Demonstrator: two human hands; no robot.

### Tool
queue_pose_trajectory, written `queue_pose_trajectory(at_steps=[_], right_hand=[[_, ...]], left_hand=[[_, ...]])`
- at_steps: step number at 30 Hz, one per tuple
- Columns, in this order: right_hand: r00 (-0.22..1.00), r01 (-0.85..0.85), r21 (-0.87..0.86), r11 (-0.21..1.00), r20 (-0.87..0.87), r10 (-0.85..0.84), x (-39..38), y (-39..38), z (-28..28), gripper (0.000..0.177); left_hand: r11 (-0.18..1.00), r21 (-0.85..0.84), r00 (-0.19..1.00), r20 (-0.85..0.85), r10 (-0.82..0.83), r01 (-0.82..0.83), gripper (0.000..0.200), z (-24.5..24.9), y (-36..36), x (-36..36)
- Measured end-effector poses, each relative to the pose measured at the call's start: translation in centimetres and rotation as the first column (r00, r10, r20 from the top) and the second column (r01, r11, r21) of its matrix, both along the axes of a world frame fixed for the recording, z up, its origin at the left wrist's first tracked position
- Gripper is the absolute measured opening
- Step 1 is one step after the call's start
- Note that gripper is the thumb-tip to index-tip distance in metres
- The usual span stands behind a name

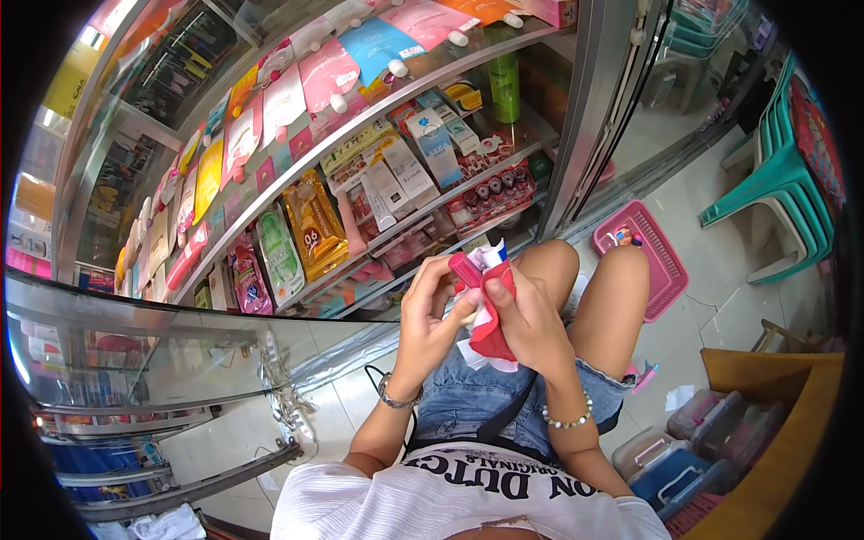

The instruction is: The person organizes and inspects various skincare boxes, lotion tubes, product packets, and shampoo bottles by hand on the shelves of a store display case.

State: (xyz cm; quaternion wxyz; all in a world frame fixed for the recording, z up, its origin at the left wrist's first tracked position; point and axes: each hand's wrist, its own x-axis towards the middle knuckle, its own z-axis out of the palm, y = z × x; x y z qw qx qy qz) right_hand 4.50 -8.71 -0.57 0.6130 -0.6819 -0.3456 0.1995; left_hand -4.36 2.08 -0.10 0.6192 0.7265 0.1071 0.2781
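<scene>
Both of my hands are together above my lap. My left hand (430, 297) is closed around a small pinkish-red item (465, 270), held upright near the fingertips; its kind is hard to make out. My right hand (526, 324) grips a red, white and blue cloth (490, 335), bunched up against the pinkish-red item. The cloth's lower end hangs over the denim shorts, and its blue and white top sticks up between my hands. My fingers partly cover both things.
A glass display case (360, 135) with packets, boxes and tubes stands ahead and to the left. On the floor lies a pink basket (670, 261) with small items inside. Stacked green stools (765, 198), lidded plastic boxes (652, 450) and a wooden furniture edge (774, 396) are at the right.
</scene>
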Motion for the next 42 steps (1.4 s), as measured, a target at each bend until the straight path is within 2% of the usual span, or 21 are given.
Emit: queue_pose_trajectory(at_steps=[3,4,6,7,10,11,12,13,14,17,22,33,37,42], right_hand=[[0.999,0.013,-0.053,0.999,0.047,-0.011,-0.1,-0.1,-0.1,0.061],[0.998,0.032,-0.086,0.996,0.063,-0.027,-0.2,-0.1,0.1,0.063],[0.996,0.051,-0.113,0.992,0.079,-0.043,-0.1,-0.1,0.1,0.064],[0.993,0.089,-0.099,0.991,0.081,-0.081,0.3,-0.2,-0.1,0.062],[0.985,0.159,-0.071,0.985,0.083,-0.153,1.3,-0.8,-0.4,0.059],[0.983,0.176,-0.036,0.984,0.06,-0.174,1.5,-1.0,0.0,0.057],[0.98,0.194,-0.001,0.981,0.037,-0.194,1.8,-1.3,0.4,0.055],[0.977,0.214,0.034,0.976,0.015,-0.214,2.2,-1.6,0.5,0.053],[0.977,0.213,0.037,0.976,0.016,-0.214,2.6,-1.8,0.2,0.053],[0.969,0.245,-0.078,0.967,0.067,-0.24,3.6,-2.4,-1.5,0.049],[0.968,0.251,-0.071,0.965,0.048,-0.248,3.9,-2.5,-2.0,0.049],[0.981,0.172,-0.02,0.985,-0.084,-0.173,3.5,-2.1,-1.2,0.05],[0.98,0.199,-0.013,0.98,-0.025,-0.2,3.7,-2.2,-1.3,0.046],[0.98,0.194,-0.04,0.98,-0.037,-0.195,3.9,-2.3,-1.5,0.046]], left_hand=[[0.934,-0.315,0.986,-0.067,0.154,-0.167,0.029,-0.3,-0.2,-0.2],[0.934,-0.315,0.986,-0.066,0.154,-0.167,0.029,-0.2,0.1,0.0],[0.838,-0.521,0.937,0.183,0.298,-0.165,0.022,0.2,1.7,1.0],[0.839,-0.518,0.936,0.184,0.299,-0.166,0.022,0.1,2.7,1.0],[0.919,-0.151,0.929,-0.002,0.369,-0.365,0.026,-1.2,6.6,0.4],[0.918,-0.149,0.928,0.0,0.372,-0.368,0.026,-1.5,7.2,0.8],[0.883,0.222,0.907,0.01,0.422,-0.413,0.028,-1.8,7.9,1.3],[0.724,0.56,0.885,0.039,0.464,-0.404,0.029,-2.0,8.5,1.9],[0.462,0.819,0.867,0.082,0.492,-0.34,0.031,-2.2,9.0,2.2],[0.501,0.81,0.88,0.039,0.474,-0.305,0.035,-2.9,10.0,2.6],[0.592,0.751,0.873,-0.043,0.485,-0.292,0.041,-3.4,11.0,2.7],[0.556,0.802,0.871,-0.098,0.482,-0.217,0.042,-3.3,11.2,2.8],[0.542,0.811,0.869,-0.089,0.487,-0.221,0.042,-3.7,11.5,2.8],[0.554,0.804,0.87,-0.1,0.482,-0.214,0.042,-3.8,11.7,2.7]])
